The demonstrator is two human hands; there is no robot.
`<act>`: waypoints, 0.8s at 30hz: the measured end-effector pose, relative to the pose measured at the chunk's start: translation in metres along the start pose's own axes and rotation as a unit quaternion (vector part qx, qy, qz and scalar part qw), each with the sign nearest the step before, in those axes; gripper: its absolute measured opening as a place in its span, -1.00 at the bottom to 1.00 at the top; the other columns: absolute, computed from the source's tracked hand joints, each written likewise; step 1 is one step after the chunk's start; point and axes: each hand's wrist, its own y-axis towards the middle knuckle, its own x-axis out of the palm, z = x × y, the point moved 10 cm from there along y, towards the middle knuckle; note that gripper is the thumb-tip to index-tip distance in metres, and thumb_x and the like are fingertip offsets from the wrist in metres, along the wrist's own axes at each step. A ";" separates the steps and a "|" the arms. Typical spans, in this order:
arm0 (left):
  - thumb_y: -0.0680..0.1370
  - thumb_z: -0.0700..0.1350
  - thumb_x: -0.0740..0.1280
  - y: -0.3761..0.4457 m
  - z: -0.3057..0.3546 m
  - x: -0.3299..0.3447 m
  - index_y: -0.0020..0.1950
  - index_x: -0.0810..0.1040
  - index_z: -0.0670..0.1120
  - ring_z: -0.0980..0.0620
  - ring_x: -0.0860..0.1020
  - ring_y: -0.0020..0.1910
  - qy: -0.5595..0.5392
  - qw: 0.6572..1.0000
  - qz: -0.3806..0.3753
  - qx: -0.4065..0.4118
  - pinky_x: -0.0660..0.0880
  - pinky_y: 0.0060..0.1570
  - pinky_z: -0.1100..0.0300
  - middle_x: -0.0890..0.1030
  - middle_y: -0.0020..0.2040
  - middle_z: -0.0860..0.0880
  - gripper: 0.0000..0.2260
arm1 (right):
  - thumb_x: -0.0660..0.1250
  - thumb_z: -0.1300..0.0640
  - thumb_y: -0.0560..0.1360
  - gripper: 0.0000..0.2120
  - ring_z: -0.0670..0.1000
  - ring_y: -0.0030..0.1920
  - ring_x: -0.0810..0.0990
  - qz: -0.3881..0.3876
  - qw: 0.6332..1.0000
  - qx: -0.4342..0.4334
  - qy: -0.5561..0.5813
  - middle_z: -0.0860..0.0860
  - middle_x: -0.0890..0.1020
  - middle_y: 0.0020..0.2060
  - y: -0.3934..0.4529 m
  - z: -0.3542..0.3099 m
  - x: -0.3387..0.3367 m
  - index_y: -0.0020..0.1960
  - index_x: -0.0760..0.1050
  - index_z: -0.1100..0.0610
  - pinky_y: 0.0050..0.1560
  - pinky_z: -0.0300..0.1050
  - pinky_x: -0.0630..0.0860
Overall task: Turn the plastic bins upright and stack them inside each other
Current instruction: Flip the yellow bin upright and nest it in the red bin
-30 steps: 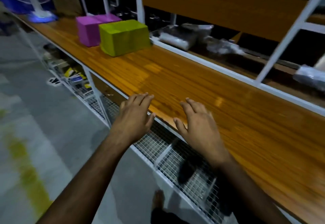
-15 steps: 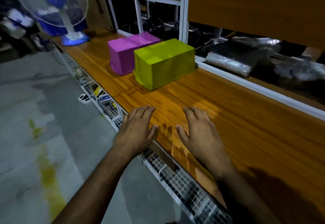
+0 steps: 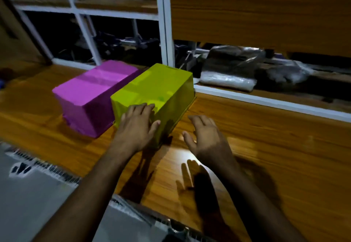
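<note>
Both hands have moved forward from the front edge of the long wooden desk point(image 3: 266, 137) and now reach the bins. The left hand point(image 3: 137, 126) is open, with its fingers point(image 3: 146, 107) spread on the near end of the yellow-green plastic bin point(image 3: 157, 89). The right hand point(image 3: 206, 137) is open too and holds nothing. It hovers over the desk, just beside the bin's right side, not touching it. That bin lies upside down near the back edge of the desk. A pink plastic bin point(image 3: 93, 89) lies upside down too, pressed against its left side. Plastic-wrapped bundles point(image 3: 231, 67) sit on the shelf behind.
</note>
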 end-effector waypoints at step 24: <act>0.46 0.29 0.30 0.047 0.003 0.030 0.35 0.38 0.24 -0.32 0.34 0.26 -0.193 0.971 -0.132 0.045 0.33 0.28 -0.01 0.28 0.18 -0.16 -0.53 | 0.33 0.13 0.52 -0.70 0.13 0.12 0.63 0.130 0.918 0.302 0.223 0.15 0.67 0.11 0.005 0.060 -0.004 0.22 0.57 0.20 0.11 -0.03 0.51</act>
